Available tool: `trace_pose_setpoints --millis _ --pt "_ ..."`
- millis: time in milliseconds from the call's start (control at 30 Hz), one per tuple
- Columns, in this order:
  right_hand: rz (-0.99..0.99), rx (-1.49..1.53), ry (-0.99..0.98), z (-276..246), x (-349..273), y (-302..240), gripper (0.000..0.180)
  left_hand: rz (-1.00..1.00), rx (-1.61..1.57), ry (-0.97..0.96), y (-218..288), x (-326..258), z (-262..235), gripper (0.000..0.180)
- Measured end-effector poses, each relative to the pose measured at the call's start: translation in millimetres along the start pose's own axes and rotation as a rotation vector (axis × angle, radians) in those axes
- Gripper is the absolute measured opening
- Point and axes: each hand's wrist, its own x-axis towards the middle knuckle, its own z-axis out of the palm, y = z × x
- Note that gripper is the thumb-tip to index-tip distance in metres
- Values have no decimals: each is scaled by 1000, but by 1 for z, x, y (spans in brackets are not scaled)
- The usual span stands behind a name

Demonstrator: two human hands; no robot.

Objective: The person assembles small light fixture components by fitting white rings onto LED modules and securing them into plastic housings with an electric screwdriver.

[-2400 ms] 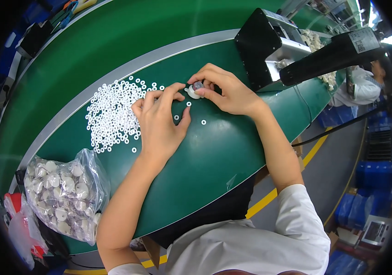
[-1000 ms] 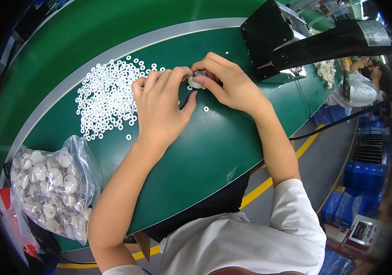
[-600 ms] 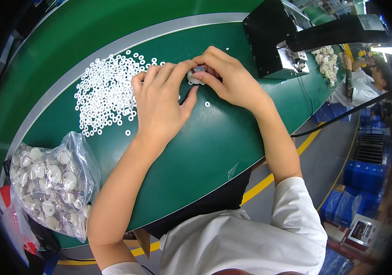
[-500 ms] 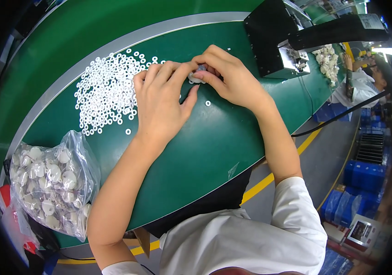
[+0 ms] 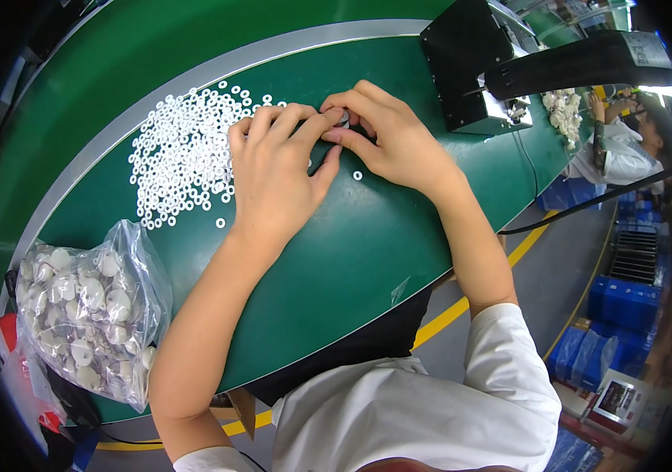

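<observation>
Fingers of both my hands meet at a small round greyish part (image 5: 343,119) over the green tabletop; they hide most of it. My right hand (image 5: 395,140) pinches this part between thumb and fingers. From the left, my left hand (image 5: 277,169) reaches its index fingertip to the part, its thumb held apart and its other fingers bent over the edge of a heap of white ring washers (image 5: 182,157). One loose white ring (image 5: 358,175) lies just below my right hand, and another ring (image 5: 220,223) lies left of my left wrist.
A clear plastic bag (image 5: 88,315) of white disc-shaped parts sits at the near left. At the far right stands a black machine (image 5: 465,71) with a black arm-like piece (image 5: 579,63). Beyond it are a pile of whitish parts (image 5: 562,118) and a co-worker (image 5: 619,145).
My right fingers have shifted slightly around the small part, and its pale lower portion no longer shows. My left hand stays almost in place.
</observation>
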Motion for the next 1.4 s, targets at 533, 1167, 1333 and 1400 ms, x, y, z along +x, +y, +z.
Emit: trace_pose_setpoints --millis 533,1167,1333,1400 --pt "-199 -10 52 3 -5 -3 29 162 112 32 8 -10 -10 33" --pt "101 114 -204 -18 0 9 22 190 55 -34 5 2 -2 38" --pt "188 705 -148 -13 0 44 24 198 86 57 3 1 -10 52" --pt "189 721 -100 -11 -3 44 26 96 65 96 -2 1 -19 63"
